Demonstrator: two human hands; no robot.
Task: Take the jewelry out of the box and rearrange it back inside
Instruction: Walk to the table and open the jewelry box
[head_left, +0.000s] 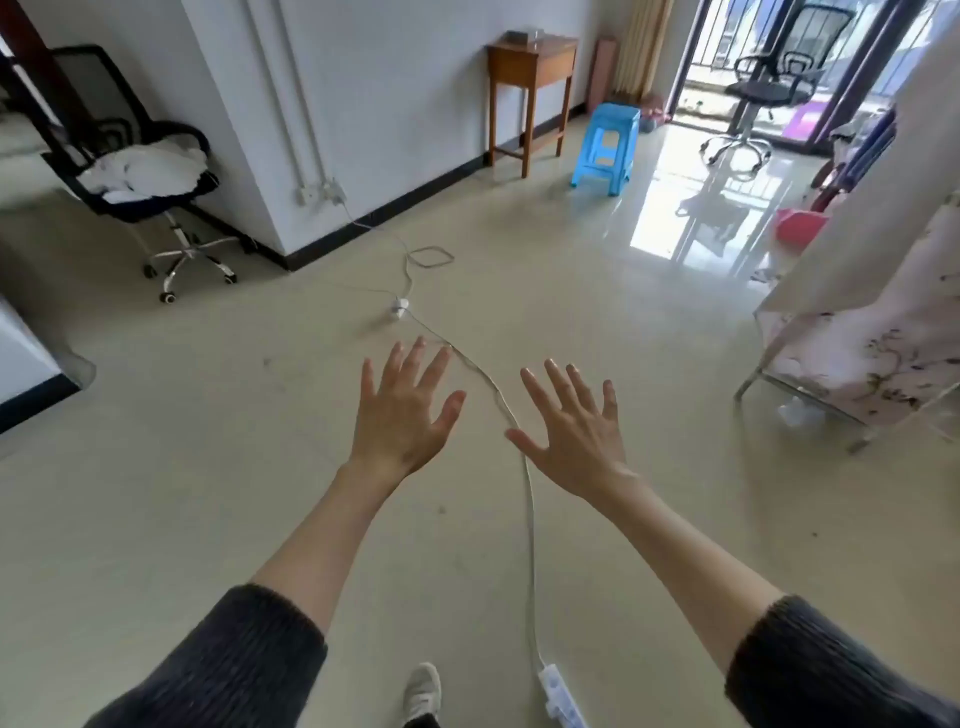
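Beige tiles fill most of the head view, and both arms are stretched out over them, backs of the hands facing up. The left hand and right hand are held side by side, apart, with all fingers straight and spread; nothing is grasped by either. Dark knit sleeves are pushed up the forearms. No box or jewelry can be made out anywhere in view, so their place relative to the fingers cannot be told. A white cable is seen on the floor between the hands, ending at a power strip beside a grey shoe. A blue stool and wooden side table stand well beyond the hands.
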